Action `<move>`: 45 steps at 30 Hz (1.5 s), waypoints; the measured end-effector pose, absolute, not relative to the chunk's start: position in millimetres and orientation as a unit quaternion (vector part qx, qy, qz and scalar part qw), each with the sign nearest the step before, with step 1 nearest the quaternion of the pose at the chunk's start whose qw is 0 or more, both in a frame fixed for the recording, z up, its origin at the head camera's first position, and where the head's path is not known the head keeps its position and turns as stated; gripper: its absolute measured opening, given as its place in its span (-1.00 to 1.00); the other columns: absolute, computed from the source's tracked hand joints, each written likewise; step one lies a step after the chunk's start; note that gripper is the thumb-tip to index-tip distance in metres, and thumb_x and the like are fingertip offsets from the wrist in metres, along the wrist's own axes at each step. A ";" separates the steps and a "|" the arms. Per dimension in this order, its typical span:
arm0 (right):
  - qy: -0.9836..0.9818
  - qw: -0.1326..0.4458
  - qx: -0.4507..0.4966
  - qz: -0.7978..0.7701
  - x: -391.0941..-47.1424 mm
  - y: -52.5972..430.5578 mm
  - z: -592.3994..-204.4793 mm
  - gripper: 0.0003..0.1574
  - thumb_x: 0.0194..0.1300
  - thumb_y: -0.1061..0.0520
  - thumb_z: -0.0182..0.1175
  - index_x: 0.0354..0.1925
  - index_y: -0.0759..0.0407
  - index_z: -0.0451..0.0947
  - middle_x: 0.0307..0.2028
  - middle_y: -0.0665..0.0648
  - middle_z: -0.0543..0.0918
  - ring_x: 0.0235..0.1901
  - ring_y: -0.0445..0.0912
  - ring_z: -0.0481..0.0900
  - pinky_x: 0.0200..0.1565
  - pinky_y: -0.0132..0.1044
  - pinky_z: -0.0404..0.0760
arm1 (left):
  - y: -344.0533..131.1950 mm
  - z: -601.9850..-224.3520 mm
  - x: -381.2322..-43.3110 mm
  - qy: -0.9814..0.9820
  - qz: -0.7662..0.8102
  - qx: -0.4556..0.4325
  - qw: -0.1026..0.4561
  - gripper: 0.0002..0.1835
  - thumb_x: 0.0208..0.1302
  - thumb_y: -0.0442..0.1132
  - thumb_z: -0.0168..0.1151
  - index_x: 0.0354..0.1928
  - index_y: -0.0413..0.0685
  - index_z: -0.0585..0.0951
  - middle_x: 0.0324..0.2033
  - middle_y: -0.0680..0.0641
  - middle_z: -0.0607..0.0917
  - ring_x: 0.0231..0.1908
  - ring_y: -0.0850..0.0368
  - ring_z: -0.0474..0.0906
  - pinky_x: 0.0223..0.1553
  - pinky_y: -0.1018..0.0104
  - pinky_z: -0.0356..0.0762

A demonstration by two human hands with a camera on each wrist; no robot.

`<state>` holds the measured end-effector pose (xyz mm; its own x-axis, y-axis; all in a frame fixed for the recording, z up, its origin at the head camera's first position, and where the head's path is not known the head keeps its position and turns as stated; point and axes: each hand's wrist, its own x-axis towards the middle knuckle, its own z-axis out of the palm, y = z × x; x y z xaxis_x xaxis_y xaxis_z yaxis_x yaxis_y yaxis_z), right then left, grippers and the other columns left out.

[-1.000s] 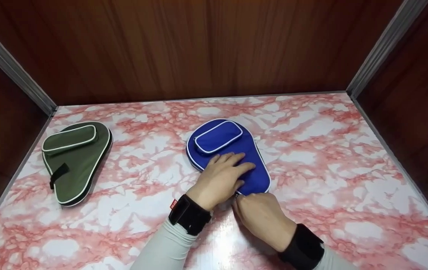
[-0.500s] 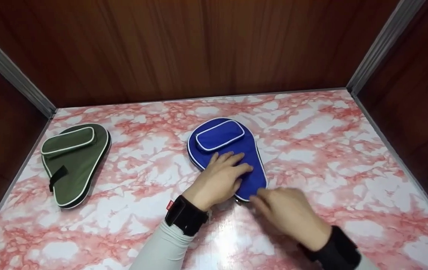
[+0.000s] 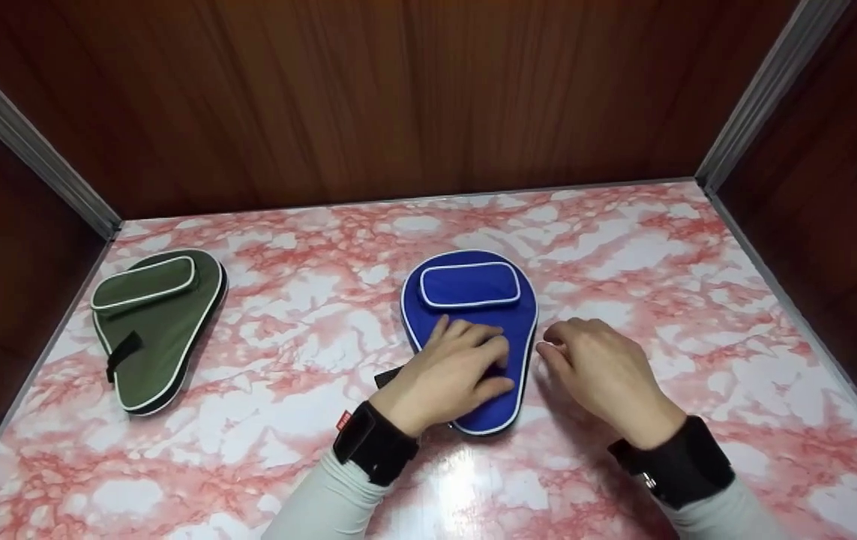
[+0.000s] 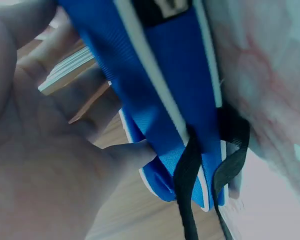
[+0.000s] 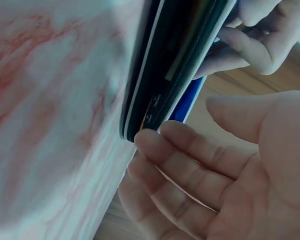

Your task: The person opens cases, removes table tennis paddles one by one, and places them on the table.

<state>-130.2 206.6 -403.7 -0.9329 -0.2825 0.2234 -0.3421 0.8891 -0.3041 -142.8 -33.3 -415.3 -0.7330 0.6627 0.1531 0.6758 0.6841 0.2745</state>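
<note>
A blue table tennis bat case (image 3: 469,286) with white piping lies flat, its narrow end toward me. My left hand (image 3: 447,375) rests on its lower front, fingers slightly bent. Close to the case's right edge is my right hand (image 3: 608,375), fingers loosely curled and holding nothing. In the right wrist view, a dark gap runs along the case's side (image 5: 162,95), with fingertips near it; contact is unclear. The left wrist view shows a black strap (image 4: 187,185) hanging from the other side. To the left lies a green bat case (image 3: 162,322).
The table (image 3: 286,450) has a red and white marbled top. A brown wood-grain panel (image 3: 413,97) stands along the back, with further panels at both sides and grey metal trim at the corners.
The blue case has turned clockwise, its narrow end swinging toward me. My right hand has left that end and moved up beside the right edge. My left hand stays on the case.
</note>
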 end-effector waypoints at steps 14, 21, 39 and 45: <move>-0.962 0.102 0.183 0.175 -130.7 217.4 -403.2 -0.31 0.57 0.09 0.33 0.48 0.42 0.49 0.34 0.47 0.61 0.36 0.39 0.55 0.26 0.38 0.55 | -5.3 -392.0 -130.9 -0.952 -0.050 -0.301 0.013 -0.40 0.54 0.32 0.27 0.29 0.01 0.68 0.21 -0.13 0.68 0.23 -0.20 0.63 0.25 -0.22 0.60; -0.968 0.086 0.185 0.147 -128.2 223.4 -405.8 -0.11 0.59 0.02 0.32 0.63 0.41 0.28 0.59 0.45 0.35 0.58 0.41 0.27 0.49 0.37 0.30 | 21.3 -397.0 -125.5 -0.982 -0.008 -0.179 0.053 -0.22 0.42 0.44 0.32 0.33 -0.05 0.67 0.19 -0.22 0.67 0.17 -0.19 0.62 -0.08 -0.32 0.75; -0.973 0.082 0.171 0.134 -129.3 226.5 -407.3 -0.13 0.66 -0.04 0.22 0.68 0.33 0.23 0.66 0.40 0.24 0.64 0.37 0.16 0.52 0.48 0.14 | 69.6 -414.1 -125.3 -0.963 0.243 -0.064 0.102 -0.62 0.70 -0.10 0.02 0.11 -0.03 0.81 -0.09 -0.28 0.81 -0.17 -0.24 0.84 -0.48 0.11 0.73; -0.973 0.082 0.169 0.135 -130.1 227.6 -409.2 -0.10 0.67 -0.06 0.21 0.70 0.34 0.19 0.67 0.39 0.21 0.65 0.36 0.16 0.52 0.48 0.14 | 67.4 -413.7 -127.8 -0.960 0.239 -0.081 0.120 -0.67 0.61 -0.14 0.13 -0.11 0.05 0.89 -0.24 -0.20 0.84 -0.32 -0.09 0.82 -0.59 0.15 0.63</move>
<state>-130.1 227.6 -409.2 -0.9293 -0.3065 0.2061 -0.3510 0.9064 -0.2349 -127.8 67.4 -413.7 -0.9580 0.2123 0.1927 0.0971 0.8726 -0.4786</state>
